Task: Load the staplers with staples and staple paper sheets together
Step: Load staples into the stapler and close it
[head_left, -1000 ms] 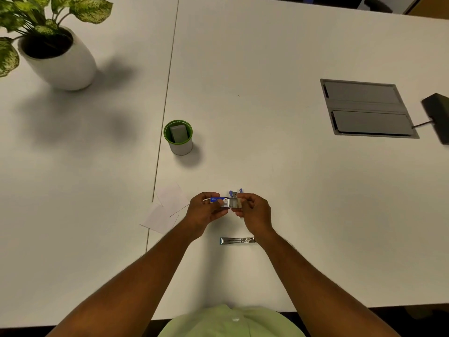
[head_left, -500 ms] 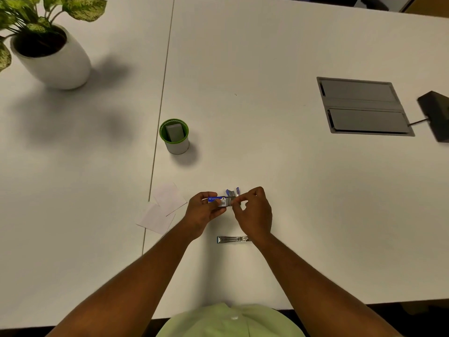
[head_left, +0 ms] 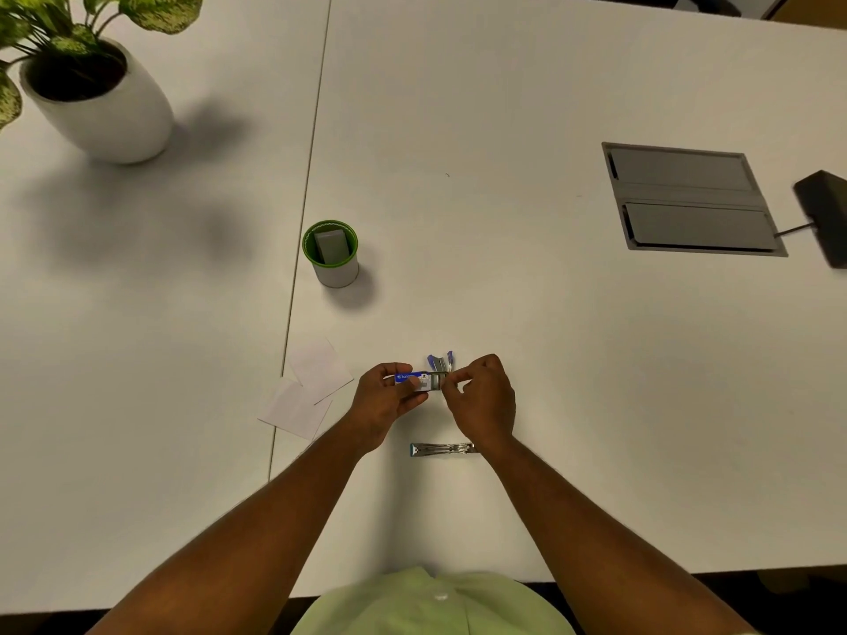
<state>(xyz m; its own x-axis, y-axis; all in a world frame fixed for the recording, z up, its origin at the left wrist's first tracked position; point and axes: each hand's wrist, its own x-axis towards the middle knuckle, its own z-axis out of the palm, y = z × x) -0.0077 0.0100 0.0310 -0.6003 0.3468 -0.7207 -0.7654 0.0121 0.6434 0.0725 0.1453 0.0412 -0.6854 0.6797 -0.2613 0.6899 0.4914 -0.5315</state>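
My left hand (head_left: 385, 401) grips a small blue box of staples (head_left: 409, 378) just above the table. My right hand (head_left: 481, 396) pinches the silver staples (head_left: 435, 381) at the box's open right end with thumb and forefinger. Just behind the hands a small blue stapler (head_left: 441, 362) lies on the table, mostly hidden. A bare metal stapler (head_left: 441, 449) lies flat below my right wrist. Two white paper sheets (head_left: 307, 391) overlap on the table left of my left hand.
A green-rimmed cup (head_left: 332, 254) holding a grey block stands behind the papers. A potted plant (head_left: 98, 103) sits at the far left corner. A grey cable hatch (head_left: 687, 201) and a dark box (head_left: 825, 217) are at the far right. The table seam (head_left: 302, 222) runs past the papers.
My right hand's fingers have shifted at the open end of the staple box and now pinch the staples. My left hand keeps holding the box in place.
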